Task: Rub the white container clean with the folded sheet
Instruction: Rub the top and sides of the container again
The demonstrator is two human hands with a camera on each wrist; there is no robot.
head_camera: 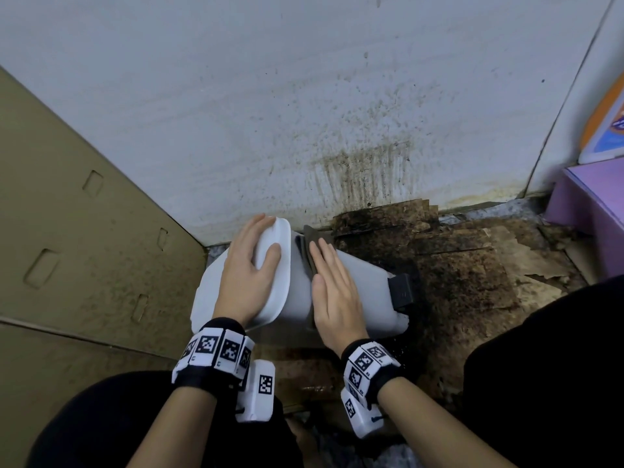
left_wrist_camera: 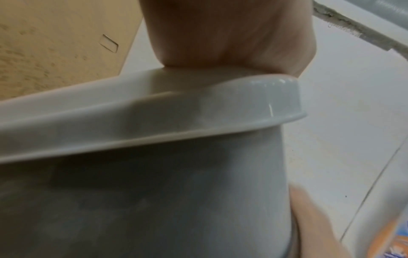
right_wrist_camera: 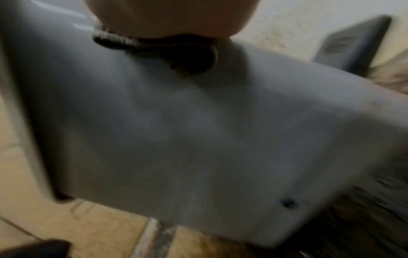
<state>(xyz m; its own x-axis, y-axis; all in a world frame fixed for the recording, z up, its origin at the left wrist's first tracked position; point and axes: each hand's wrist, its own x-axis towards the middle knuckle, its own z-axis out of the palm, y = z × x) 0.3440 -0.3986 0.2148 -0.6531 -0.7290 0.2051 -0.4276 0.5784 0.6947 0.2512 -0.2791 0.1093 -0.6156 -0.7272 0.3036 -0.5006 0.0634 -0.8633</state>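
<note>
Currently the container [head_camera: 358, 282] is lying on its side on stained cardboard [head_camera: 472, 265] at the foot of the wall [head_camera: 304, 96], its lid [head_camera: 277, 265] facing left. The left hand [head_camera: 248, 275] is gripping the lid's upper edge, fingers curling over the far corner and thumb pressing the lid's near face; in the left wrist view the palm [left_wrist_camera: 232, 34] is bearing down on the lid rim [left_wrist_camera: 154, 113]. The right hand [head_camera: 332, 292] is lying flat on the container's top side just right of the lid, fingers straight and together. Under those fingers a dark folded sheet [head_camera: 312, 246] is being pressed against the white wall, its far end projecting beyond the fingertips toward the tiled wall. In the right wrist view the sheet [right_wrist_camera: 172, 50] is showing bunched beneath the palm, though blur is leaving its folds unclear. A black clip [head_camera: 401, 290] is sitting at the container's right end, away from both hands. A cardboard panel [head_camera: 84, 214] is standing to the left of the left hand, and a purple box [head_camera: 587, 197] is sitting well right.
</note>
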